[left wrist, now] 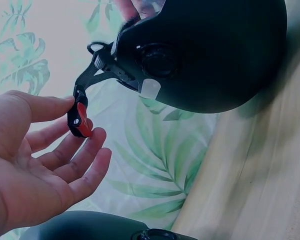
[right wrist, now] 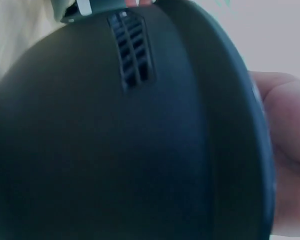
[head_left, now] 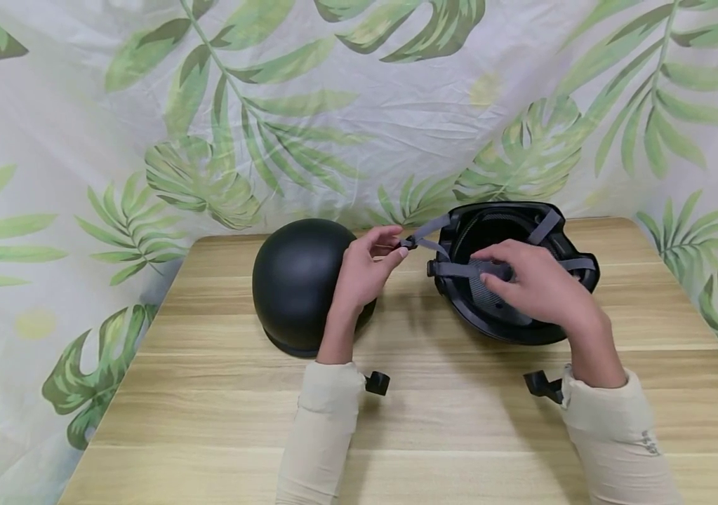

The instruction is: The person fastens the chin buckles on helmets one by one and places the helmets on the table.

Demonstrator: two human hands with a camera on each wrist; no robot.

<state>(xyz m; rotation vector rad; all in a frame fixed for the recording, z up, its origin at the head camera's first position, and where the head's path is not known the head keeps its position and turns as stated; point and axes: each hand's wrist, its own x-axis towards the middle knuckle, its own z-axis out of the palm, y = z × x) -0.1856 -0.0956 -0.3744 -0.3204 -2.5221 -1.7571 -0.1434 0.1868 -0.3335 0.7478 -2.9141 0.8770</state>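
A black helmet (head_left: 460,308) lies upside down at the right, its lining and grey straps (head_left: 453,269) facing up. My left hand (head_left: 365,270) pinches the chin strap's black buckle (left wrist: 76,117), which has a red part, between thumb and fingertips. The grey webbing runs taut from this buckle to the helmet's side. Over the helmet's opening is my right hand (head_left: 535,284), with a grey strap between its thumb and index finger. In the right wrist view the helmet's shell (right wrist: 100,150) hides most of that hand.
A second black helmet (head_left: 298,280) stands dome up at the left, partly behind the left hand. Both helmets are near the back edge of the wooden table (head_left: 434,435). A leaf-print cloth (head_left: 396,105) hangs behind it. Black mounts (head_left: 377,383) stick out from both sleeves.
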